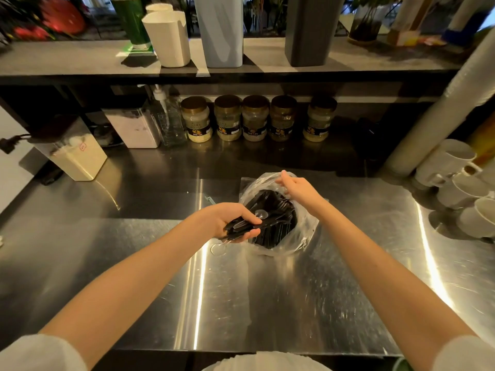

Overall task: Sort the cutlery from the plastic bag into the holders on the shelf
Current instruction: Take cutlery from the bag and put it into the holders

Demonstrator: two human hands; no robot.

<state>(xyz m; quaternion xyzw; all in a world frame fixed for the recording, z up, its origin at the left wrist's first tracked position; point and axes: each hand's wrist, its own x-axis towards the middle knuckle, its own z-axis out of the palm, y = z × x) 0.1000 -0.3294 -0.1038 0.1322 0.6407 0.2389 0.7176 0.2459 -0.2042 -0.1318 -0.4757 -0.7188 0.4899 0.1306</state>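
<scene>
My left hand [235, 220] grips a bundle of black cutlery [241, 226] at the near-left edge of the plastic bag [305, 228], my right hand [297, 190] rests loose-fingered at its far rim, steel counter [267, 303] lies broad around us, and three holders [219, 30] stand on the shelf [80, 60] beyond.
</scene>
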